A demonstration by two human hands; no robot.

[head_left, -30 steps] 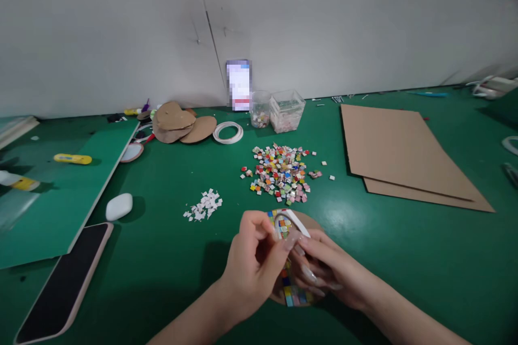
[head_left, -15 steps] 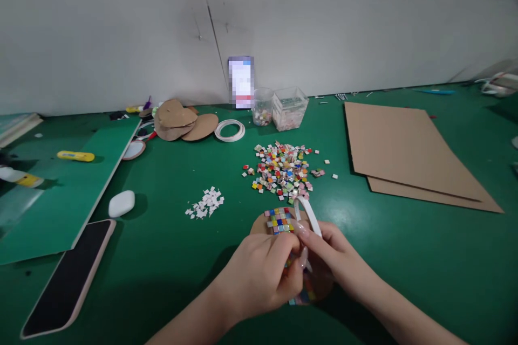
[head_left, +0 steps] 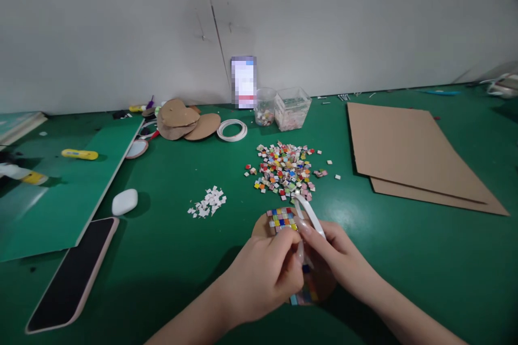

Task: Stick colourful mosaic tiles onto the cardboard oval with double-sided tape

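A round cardboard piece (head_left: 261,226) lies in front of me, partly covered by rows of small coloured mosaic tiles (head_left: 283,218). Above it my right hand (head_left: 338,250) pinches a narrow white tape strip (head_left: 312,214), which bends into a loop over the fingers. My left hand (head_left: 269,267) is closed in a pinch right beside the right thumb. Whatever sits between the left fingertips is hidden, though a bit of white shows next to them. Both hands cover much of the tiled middle. Just beyond them spreads a heap of loose mosaic tiles (head_left: 285,170).
White scraps (head_left: 208,202) lie left of the tiles. Behind are tape rolls (head_left: 232,130), cardboard discs (head_left: 202,126), a clear cup (head_left: 265,108) and box (head_left: 292,110). Cardboard sheets (head_left: 404,145) are at right; a phone (head_left: 73,275), white case (head_left: 124,202) and yellow cutter (head_left: 80,154) at left.
The view has shifted slightly, so everything sits a little further right. My hands stay together over the cardboard, and the white strip's loop has tilted slightly.
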